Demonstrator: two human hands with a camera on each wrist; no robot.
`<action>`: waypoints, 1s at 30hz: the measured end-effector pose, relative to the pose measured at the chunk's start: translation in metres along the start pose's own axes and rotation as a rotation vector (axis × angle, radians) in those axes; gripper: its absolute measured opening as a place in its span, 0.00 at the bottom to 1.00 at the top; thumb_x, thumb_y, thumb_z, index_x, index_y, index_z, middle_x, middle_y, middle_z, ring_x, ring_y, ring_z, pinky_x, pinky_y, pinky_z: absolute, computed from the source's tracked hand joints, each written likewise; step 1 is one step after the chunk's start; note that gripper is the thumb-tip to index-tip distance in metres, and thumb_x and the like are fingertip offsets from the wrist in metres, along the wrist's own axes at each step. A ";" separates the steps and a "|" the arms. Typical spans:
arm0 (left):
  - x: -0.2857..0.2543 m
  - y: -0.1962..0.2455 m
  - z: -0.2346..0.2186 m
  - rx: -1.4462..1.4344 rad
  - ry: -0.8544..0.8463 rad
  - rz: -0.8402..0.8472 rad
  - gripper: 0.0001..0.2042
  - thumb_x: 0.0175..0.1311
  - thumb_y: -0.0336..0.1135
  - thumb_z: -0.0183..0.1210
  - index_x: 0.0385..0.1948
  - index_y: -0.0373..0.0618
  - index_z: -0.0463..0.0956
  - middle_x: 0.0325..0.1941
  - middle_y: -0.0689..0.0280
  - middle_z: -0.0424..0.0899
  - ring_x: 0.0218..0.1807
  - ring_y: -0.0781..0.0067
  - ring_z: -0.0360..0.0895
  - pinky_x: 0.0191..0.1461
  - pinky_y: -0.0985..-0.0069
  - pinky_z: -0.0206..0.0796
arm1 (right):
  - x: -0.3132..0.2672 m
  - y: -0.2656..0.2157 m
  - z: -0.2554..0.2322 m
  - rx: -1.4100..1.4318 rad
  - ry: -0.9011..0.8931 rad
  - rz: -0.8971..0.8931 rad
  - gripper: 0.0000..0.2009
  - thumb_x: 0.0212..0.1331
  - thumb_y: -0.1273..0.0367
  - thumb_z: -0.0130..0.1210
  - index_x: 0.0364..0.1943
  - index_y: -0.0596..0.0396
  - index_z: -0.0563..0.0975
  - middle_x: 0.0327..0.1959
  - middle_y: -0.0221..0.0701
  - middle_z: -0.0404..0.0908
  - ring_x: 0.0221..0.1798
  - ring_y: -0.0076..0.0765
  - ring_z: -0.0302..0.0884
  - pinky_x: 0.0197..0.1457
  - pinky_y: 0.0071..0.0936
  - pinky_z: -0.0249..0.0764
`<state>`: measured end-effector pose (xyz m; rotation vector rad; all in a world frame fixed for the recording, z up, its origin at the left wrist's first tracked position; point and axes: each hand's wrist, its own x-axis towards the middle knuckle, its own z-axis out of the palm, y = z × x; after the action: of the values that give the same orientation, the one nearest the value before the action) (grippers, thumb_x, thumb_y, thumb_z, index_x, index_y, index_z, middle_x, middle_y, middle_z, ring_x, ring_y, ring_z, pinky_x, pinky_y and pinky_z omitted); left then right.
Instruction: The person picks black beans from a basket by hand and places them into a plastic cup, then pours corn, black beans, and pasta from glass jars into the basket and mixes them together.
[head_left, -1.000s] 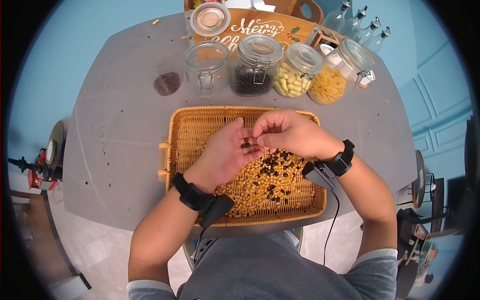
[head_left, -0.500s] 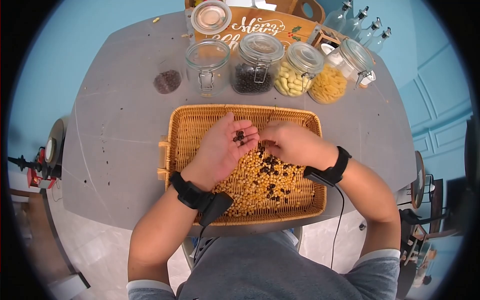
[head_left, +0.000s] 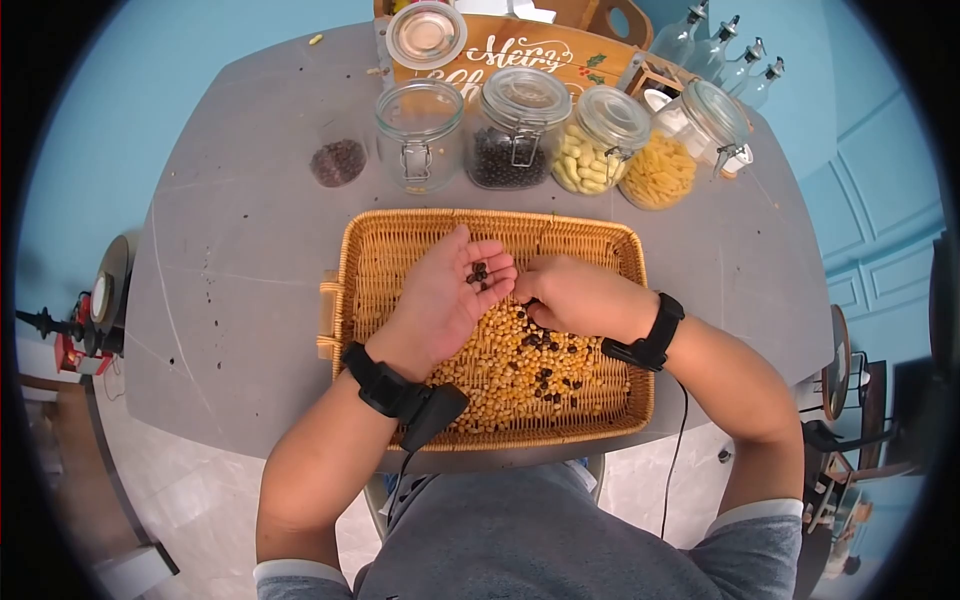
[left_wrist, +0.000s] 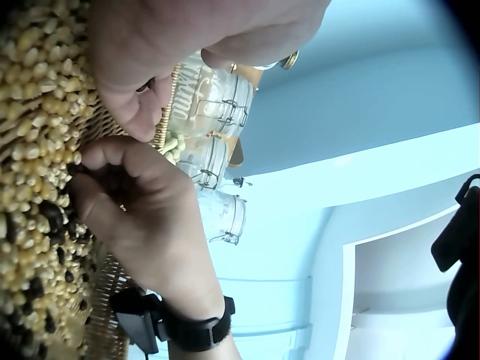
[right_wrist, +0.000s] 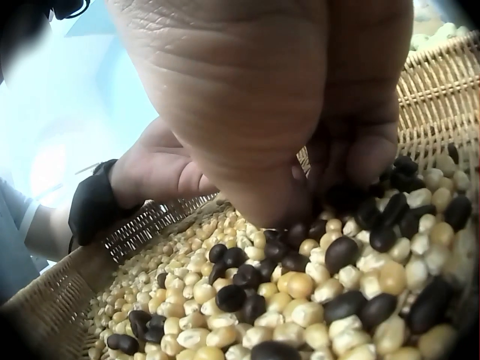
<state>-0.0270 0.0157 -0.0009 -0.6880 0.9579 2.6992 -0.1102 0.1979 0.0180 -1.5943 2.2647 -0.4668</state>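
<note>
The left hand [head_left: 440,300] is held palm up over the wicker basket [head_left: 385,222], several dark beans [head_left: 478,273] lying on its fingers. Just right of it, the right hand [head_left: 585,297] points down into the basket, its thumb and fingertips at the dark beans mixed among yellow corn kernels [head_left: 490,375]. In the right wrist view the fingertips [right_wrist: 281,206] touch the beans and kernels [right_wrist: 300,285]; whether a bean is pinched is hidden. The left wrist view shows the right hand [left_wrist: 142,210] with curled fingers at the pile.
Behind the basket stand an open glass jar [head_left: 418,140], a jar of dark beans [head_left: 510,150], a jar of pale green pieces [head_left: 590,155] and a jar of yellow pasta [head_left: 658,172]. A small container of dark beans [head_left: 338,162] stands left of them. Glass bottles [head_left: 705,50] are at the back right.
The right hand has left the left hand's fingers and lowered to the pile. The left hand has shifted slightly left, and more dark beans show on it than a second ago.
</note>
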 end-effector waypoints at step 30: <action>0.000 0.000 -0.002 -0.008 0.003 -0.024 0.19 0.77 0.46 0.44 0.43 0.36 0.74 0.40 0.59 0.78 0.45 0.65 0.76 0.54 0.67 0.72 | -0.008 -0.015 -0.016 0.172 0.135 0.035 0.06 0.54 0.76 0.60 0.37 0.57 0.79 0.32 0.39 0.80 0.35 0.46 0.80 0.40 0.35 0.75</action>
<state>-0.0264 0.0147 -0.0025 -0.7009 0.9332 2.6834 -0.1025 0.2019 0.0399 -1.4753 2.2748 -0.7589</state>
